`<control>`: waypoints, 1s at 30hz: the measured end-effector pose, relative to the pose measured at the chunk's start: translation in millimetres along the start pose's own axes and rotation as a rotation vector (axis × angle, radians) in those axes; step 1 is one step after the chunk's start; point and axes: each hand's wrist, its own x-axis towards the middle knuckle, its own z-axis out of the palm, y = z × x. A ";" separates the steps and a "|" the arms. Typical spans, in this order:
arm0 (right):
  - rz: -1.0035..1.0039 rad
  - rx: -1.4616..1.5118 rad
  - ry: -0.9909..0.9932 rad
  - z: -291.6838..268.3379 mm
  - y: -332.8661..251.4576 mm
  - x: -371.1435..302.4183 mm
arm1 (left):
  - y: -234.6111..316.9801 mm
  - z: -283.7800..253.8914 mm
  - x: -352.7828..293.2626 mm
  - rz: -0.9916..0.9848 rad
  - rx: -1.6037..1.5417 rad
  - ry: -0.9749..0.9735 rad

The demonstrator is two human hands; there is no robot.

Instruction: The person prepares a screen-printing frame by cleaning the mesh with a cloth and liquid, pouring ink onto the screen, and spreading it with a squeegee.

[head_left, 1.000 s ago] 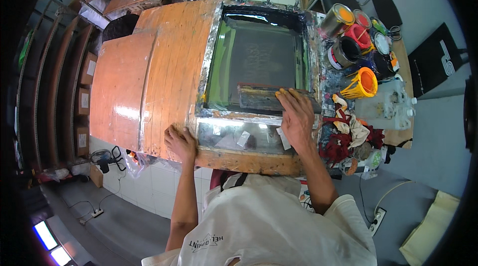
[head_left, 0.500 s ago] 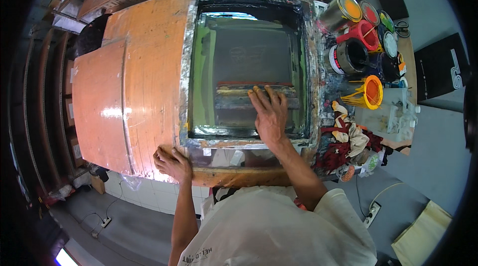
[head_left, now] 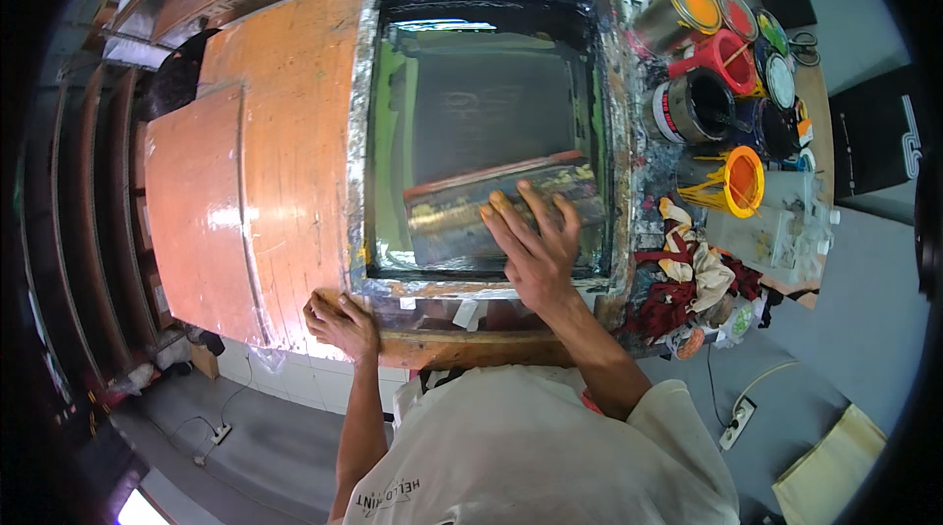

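Ink-smeared squeegee (head_left: 491, 206) lies partly hidden under the right hand (head_left: 535, 250).

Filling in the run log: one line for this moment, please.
right hand on squeegee in screen frame | left hand on table edge | paint cans at right
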 end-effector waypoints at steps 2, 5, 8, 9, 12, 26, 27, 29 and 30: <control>-0.078 -0.054 0.069 -15.1 -8.6 -6.1 | 0.4 -3.1 -0.4 0.010 -0.069 0.021; -0.203 -0.094 0.257 -25.8 -20.0 -21.7 | -18.2 -4.5 6.3 0.074 -0.234 0.042; -0.222 -0.110 0.287 -51.8 -39.1 -30.3 | -2.9 -38.5 12.9 -0.034 -0.694 0.027; -0.234 -0.117 0.297 -57.6 -44.6 -33.0 | 13.4 -60.5 13.6 -0.068 -0.806 0.018; -0.263 -0.156 0.352 -64.2 -60.8 -41.3 | 42.1 -104.4 8.7 0.105 -1.247 -0.322; -0.343 -0.249 0.320 -99.1 -110.6 -68.2 | 82.1 -163.8 -40.6 0.055 -1.816 -1.071; -0.346 -0.255 0.332 -98.8 -111.8 -68.9 | 82.7 -163.7 -40.5 0.052 -1.837 -1.083; -0.354 -0.251 0.356 -94.6 -112.7 -70.4 | 81.7 -165.5 -40.6 0.041 -1.873 -1.093; -0.356 -0.233 0.351 -95.1 -113.3 -71.4 | 80.1 -162.3 -41.9 0.029 -1.871 -1.079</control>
